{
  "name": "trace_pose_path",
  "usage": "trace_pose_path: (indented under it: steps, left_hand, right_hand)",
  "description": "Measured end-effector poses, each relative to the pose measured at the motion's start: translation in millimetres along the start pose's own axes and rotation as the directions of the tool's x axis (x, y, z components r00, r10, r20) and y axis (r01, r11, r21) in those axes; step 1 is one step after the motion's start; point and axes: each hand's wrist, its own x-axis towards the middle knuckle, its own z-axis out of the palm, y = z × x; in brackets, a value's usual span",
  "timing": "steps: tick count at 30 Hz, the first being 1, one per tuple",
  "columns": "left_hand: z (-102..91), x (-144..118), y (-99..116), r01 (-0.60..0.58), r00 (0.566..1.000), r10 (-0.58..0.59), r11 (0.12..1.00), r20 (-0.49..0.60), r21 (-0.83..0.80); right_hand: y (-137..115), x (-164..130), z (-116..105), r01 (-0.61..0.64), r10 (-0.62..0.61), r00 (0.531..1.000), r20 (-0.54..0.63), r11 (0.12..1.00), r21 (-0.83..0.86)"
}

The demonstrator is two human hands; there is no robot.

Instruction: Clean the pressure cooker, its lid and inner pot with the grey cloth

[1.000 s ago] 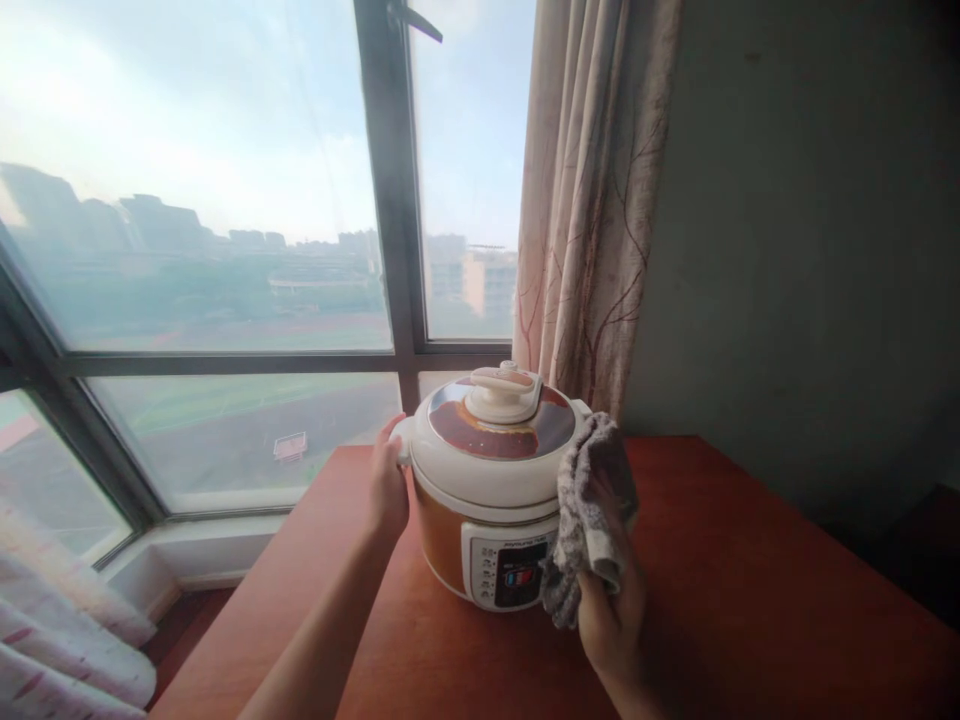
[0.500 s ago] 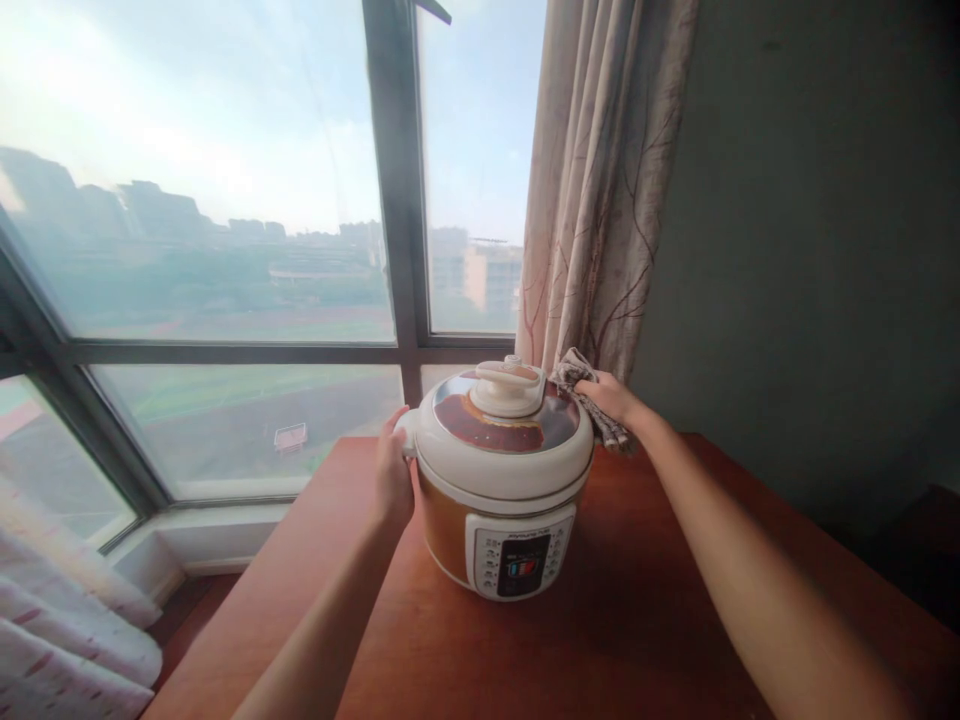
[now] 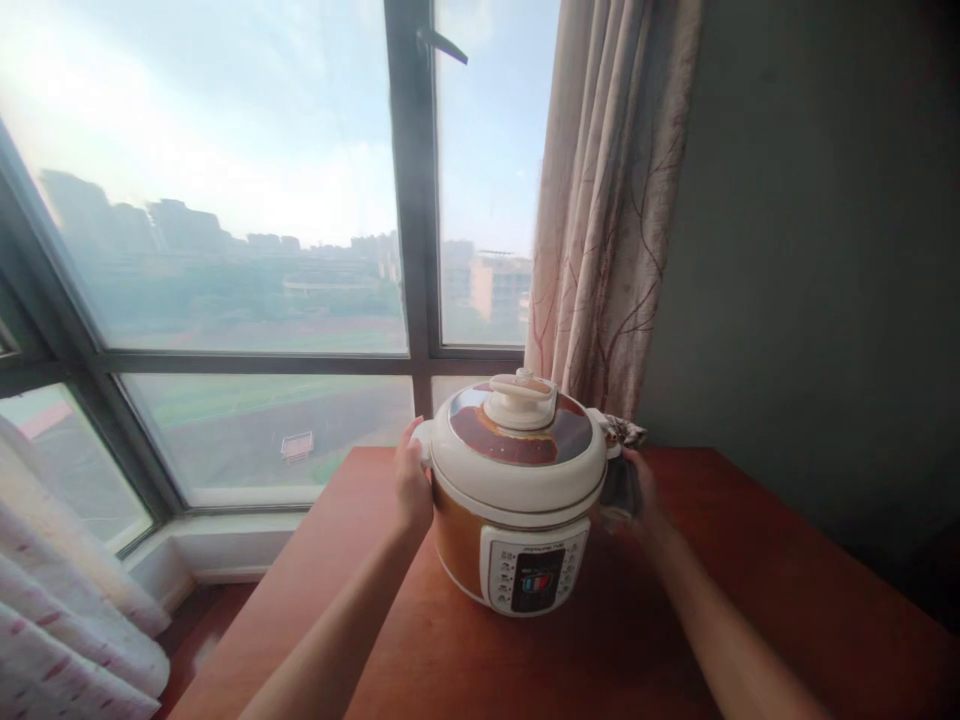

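cooker (image 3: pixel 517 490) has its side handle (image 3: pixel 424 442) clasped by the left grip (image 3: pixel 412 485), the right grip (image 3: pixel 643 482) clutching a cloth (image 3: pixel 627 431).

The round cream-and-brown plastic cooker (image 3: pixel 517 495) stands on the flat red-brown wooden table (image 3: pixel 720 560), between the left hand (image 3: pixel 414 480) and the right hand (image 3: pixel 643 485). The grey patterned fabric cloth (image 3: pixel 626 431) is at the right hand, beside the cooker. Beyond the left hand is the dark-framed glass window (image 3: pixel 255 200), with the pale spotted curtain (image 3: pixel 67 610) far to that hand's left. Beyond the right hand hangs the long beige branch-print curtain (image 3: pixel 600 220); farther right is the grey wall (image 3: pixel 810 250).
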Motion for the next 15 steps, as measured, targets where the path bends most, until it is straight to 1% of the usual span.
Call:
trace_pose_path:
  steps: [2,3,4,8,10,12,14,15]
  left_hand:
    - [2.2,-1.5,-0.7,0.016,1.000,-0.016,0.999,-0.009,-0.035]
    - [2.8,-1.9,-0.7,0.021,1.000,-0.021,0.999,-0.009,-0.042]
    - [3.2,-2.1,-0.6,0.023,1.000,-0.024,0.999,-0.008,-0.045]
    - [3.0,-1.8,-0.5,0.030,1.000,-0.030,0.998,-0.004,-0.051]
    - [3.0,-1.9,-0.6,0.043,0.999,-0.044,0.997,-0.007,-0.060]
    - [3.1,-2.4,-0.2,0.050,0.999,-0.051,0.997,-0.016,-0.055]
    - [2.9,-2.9,0.7,0.043,0.999,-0.044,0.998,-0.018,-0.038]
    - [2.6,-3.0,1.2,0.039,0.999,-0.040,0.999,-0.017,-0.028]
  right_hand:
    - [17.0,-10.8,1.6,-0.105,0.118,0.992,-0.041,0.966,0.237]
    - [23.3,-16.6,2.4,-0.127,0.152,0.987,-0.054,0.940,0.317]
    - [28.0,-22.9,3.0,-0.128,0.163,0.984,-0.070,0.926,0.354]
    - [36.9,-55.6,2.8,-0.116,0.194,0.966,-0.169,0.914,0.388]
    - [41.7,-74.6,2.0,-0.120,0.209,0.959,-0.194,0.914,0.388]
    - [51.7,-93.2,1.3,-0.119,0.214,0.951,-0.224,0.920,0.372]
    - [67.7,-111.3,0.5,-0.092,0.187,0.943,-0.276,0.942,0.323]
    - [76.9,-120.3,0.2,-0.052,0.134,0.947,-0.293,0.961,0.272]
